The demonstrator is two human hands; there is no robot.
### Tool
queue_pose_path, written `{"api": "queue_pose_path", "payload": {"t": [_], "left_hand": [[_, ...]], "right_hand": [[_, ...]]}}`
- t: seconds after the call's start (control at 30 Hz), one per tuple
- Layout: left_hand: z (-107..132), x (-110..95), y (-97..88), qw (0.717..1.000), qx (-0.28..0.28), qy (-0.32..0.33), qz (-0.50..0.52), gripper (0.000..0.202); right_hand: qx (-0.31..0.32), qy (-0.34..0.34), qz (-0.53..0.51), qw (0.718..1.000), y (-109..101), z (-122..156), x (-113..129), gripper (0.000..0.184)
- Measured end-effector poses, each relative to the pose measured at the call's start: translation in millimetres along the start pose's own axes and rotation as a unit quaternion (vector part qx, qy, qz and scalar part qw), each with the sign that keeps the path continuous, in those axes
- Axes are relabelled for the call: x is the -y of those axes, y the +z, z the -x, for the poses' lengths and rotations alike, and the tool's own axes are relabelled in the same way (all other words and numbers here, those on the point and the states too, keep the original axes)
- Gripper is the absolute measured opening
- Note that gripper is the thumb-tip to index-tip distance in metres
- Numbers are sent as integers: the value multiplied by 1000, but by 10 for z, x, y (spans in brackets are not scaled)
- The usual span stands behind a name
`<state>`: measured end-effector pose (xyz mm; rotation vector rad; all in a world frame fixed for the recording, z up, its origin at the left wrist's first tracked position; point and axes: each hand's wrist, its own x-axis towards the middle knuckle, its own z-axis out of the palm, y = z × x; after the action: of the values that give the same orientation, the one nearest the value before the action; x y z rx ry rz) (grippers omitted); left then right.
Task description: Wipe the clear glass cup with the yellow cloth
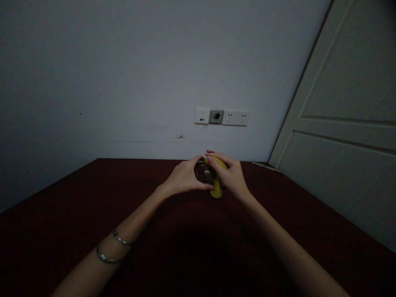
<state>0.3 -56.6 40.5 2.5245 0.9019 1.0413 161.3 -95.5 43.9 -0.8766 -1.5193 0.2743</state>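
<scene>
Head view: left hand (185, 175) cups clear, round vessel (202, 172); right hand (231, 173) holds yellow, curved item (217, 191) alongside; apparent two-handed handling calls for steadiness.

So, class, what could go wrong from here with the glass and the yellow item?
The glass might slip if the left grip around it loosens. The right grip, with the yellow item close beside the glass, could knock it. Dim light may make the glass's clear edges hard to judge.

Free tabletop (77, 198) left of left grip (184, 175), wall (139, 74) blocking beyond, door (346, 123) bounding right
</scene>
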Motion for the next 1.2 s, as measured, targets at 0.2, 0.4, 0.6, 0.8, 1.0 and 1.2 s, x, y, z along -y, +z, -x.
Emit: {"api": "queue_pose_path", "payload": {"t": [0.2, 0.4, 0.6, 0.8, 1.0, 1.2], "left_hand": [[-14, 8, -11, 999, 4, -3, 41, 76], [-7, -55, -36, 997, -2, -14, 81, 83], [-25, -104, -49, 964, 35, -13, 264, 76], [-39, -142, -70, 949, 46, 3, 312, 76], [-37, -118, -45, 936, 42, 10, 348, 80], [-42, -143, -25, 944, 29, -26, 328, 67]], "right_hand": [[84, -143, 58, 984, 5, 98, 77, 22], [-23, 43, -77, 996, 40, 20, -56, 22], [-38, 26, -132, 990, 14, 43, -32, 26], [-20, -92, -95, 991, -47, 100, 53, 18], [-64, 51, -140, 987, 18, 61, 1, 30], [-36, -73, -54, 995, -22, 86, 57, 19]]}}
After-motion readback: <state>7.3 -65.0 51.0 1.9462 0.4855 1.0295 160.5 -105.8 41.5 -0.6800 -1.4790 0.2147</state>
